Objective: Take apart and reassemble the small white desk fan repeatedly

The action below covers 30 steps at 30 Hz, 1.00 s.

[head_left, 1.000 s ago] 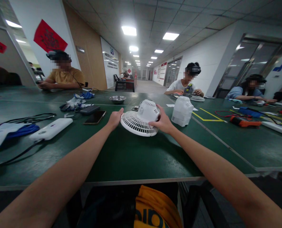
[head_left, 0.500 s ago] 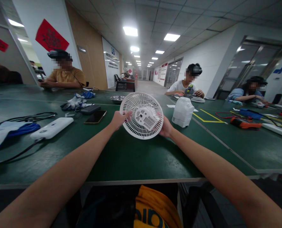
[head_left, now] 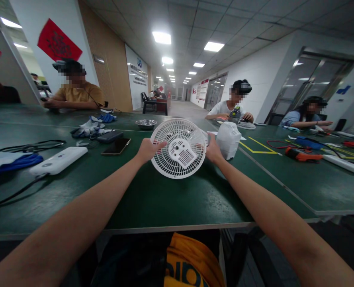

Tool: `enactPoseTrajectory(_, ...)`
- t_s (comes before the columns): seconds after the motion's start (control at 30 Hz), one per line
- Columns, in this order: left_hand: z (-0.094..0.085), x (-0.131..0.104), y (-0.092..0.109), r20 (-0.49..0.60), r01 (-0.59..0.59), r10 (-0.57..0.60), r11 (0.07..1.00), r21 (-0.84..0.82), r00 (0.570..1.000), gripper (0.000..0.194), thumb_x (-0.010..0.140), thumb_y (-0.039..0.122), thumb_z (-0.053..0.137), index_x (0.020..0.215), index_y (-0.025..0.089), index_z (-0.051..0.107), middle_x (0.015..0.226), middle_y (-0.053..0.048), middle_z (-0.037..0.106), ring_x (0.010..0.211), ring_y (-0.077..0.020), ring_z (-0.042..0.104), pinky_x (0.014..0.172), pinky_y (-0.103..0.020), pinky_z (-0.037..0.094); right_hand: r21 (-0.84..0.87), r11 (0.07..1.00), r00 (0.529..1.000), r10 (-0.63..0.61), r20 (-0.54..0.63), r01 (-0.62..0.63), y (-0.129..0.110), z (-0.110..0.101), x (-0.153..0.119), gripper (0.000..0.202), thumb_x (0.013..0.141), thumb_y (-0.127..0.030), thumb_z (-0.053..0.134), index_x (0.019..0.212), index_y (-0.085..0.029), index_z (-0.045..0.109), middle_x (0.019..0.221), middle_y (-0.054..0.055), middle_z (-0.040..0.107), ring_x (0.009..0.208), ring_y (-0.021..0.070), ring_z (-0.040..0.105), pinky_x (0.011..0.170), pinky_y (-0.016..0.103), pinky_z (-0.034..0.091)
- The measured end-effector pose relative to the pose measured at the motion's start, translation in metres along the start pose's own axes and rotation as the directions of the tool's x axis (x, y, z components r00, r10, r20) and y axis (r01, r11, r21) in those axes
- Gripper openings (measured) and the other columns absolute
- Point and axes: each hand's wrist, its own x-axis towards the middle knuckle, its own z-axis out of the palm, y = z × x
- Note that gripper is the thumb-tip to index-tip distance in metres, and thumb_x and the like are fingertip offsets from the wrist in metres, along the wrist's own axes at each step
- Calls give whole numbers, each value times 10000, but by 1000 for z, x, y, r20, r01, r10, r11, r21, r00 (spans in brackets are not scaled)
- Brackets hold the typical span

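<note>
A round white fan grille [head_left: 178, 148] is held up over the green table, its slotted centre part towards me. My left hand [head_left: 149, 150] grips its left rim, the thumb lying across the bars. At the right rim my right hand [head_left: 214, 149] is closed around a white piece that shows behind the grille's edge; its fingertips are partly hidden. Just right of that hand a white plastic housing [head_left: 228, 140] stands on the table, apart from the grille.
To the left lie a phone [head_left: 116, 147], a white power bank [head_left: 59, 161], gloves [head_left: 90, 129] and cables. A metal bowl [head_left: 146, 124] sits behind the grille. On the right are an orange tool [head_left: 302, 154] and yellow tape. Several people sit across the table.
My right hand has moved from behind the grille out to its right edge, where a white piece now shows. The view has shifted slightly to the right.
</note>
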Motion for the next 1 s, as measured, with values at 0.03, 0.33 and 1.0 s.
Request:
enactPoseTrajectory(0.03, -1, 1, -3, 1, 30, -30, 1000, 4, 1000, 316, 664, 414, 783, 779, 123, 740, 717, -84, 744, 633, -229, 700, 581, -330, 562, -126, 992, 999, -24, -35, 20, 5, -3, 1, 691, 750, -483, 650, 1329, -227, 371, 1119, 104, 584, 1026, 300, 573, 924, 480, 447)
enactPoseTrajectory(0.33, -14, 9, -21, -28, 220, -218, 973, 70, 975, 344, 624, 458, 800, 748, 143, 736, 730, -109, 746, 664, -253, 710, 608, -339, 551, -502, 857, 977, -190, -100, 115, 15, -14, 9, 428, 763, -352, 620, 1151, -196, 529, 1151, 131, 495, 1087, 294, 504, 957, 448, 411)
enactPoseTrajectory(1.0, -17, 11, -31, 48, 279, -278, 960, -20, 959, 265, 646, 384, 792, 767, 154, 743, 750, -107, 747, 666, -245, 701, 662, -374, 551, -139, 841, 787, 413, -459, -522, 78, -55, 24, 849, 545, -496, 797, 1233, -169, 425, 1211, 184, 585, 1128, 338, 565, 951, 471, 444)
